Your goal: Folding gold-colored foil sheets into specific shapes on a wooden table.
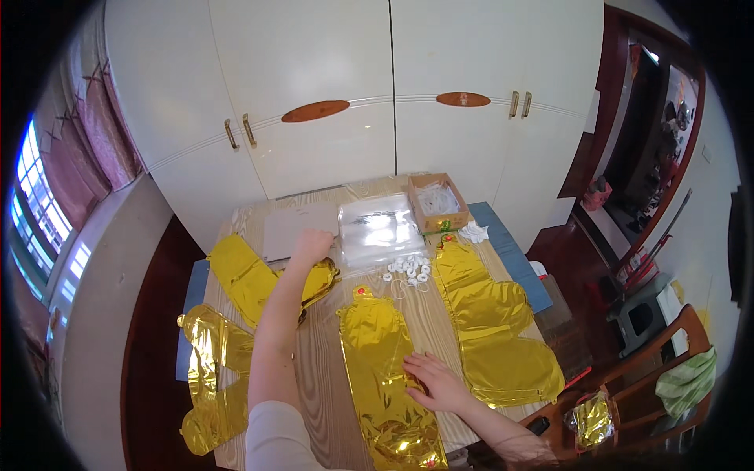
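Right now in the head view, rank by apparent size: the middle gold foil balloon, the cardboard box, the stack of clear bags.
1. Middle gold foil balloon, largest, though nearest the camera.
2. Stack of clear bags.
3. Cardboard box, smallest, but farthest away.

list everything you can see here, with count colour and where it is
wooden table: one, light wood grain, centre
gold foil balloons: flat, several; one in the middle, one at right, more at left
clear plastic bags: a stack, far middle of table
cardboard box: one, brown, far right corner, clear bags inside
grey card sheets: far left of table
small white rings: a cluster, in front of the bags
wardrobe doors: white, brass handles, behind table
wooden chair: one, reddish, lower right, green cloth on it
left hand: closed, reaching to the grey sheets
right hand: flat on the middle balloon
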`<state>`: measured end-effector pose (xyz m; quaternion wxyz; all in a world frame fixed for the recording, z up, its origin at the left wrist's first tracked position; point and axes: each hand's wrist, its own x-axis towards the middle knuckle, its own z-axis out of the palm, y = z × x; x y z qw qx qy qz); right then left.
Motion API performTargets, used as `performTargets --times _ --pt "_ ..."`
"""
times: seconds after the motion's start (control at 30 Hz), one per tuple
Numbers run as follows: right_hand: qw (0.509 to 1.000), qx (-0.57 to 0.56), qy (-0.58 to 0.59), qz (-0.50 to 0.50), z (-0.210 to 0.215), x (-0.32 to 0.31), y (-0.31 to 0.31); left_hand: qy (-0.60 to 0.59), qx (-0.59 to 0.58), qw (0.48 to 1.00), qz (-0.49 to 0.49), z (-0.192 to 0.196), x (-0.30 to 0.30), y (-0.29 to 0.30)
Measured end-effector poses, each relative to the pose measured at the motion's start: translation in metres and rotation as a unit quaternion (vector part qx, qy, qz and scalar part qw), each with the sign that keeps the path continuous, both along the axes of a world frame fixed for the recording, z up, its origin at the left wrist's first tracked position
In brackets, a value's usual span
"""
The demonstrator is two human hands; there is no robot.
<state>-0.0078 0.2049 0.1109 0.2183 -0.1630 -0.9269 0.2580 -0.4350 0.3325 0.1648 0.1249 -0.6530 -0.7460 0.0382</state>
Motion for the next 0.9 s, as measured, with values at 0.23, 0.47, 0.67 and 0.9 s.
performTargets --times 0.23,0.47,0.67,0.9 --pt "1.000 0.001 0.000 0.003 -0.002 -0.001 0.000 -0.028 0.020 0.999 -0.016 -0.021 -0.009 -0.012" --pt "1.000 -0.008 0.013 0.002 -0.002 -0.001 -0.001 -0.188 0.091 0.977 0.042 -0.021 -0.046 -0.020" --pt "1.000 -0.014 0.011 0.007 -0.002 -0.002 0.000 -0.167 0.074 0.983 0.028 -0.036 -0.049 -0.019" --pt "1.000 -0.010 0.006 0.004 -0.002 -0.001 -0.001 -0.106 0.055 0.993 -0.006 -0.037 -0.040 -0.016"
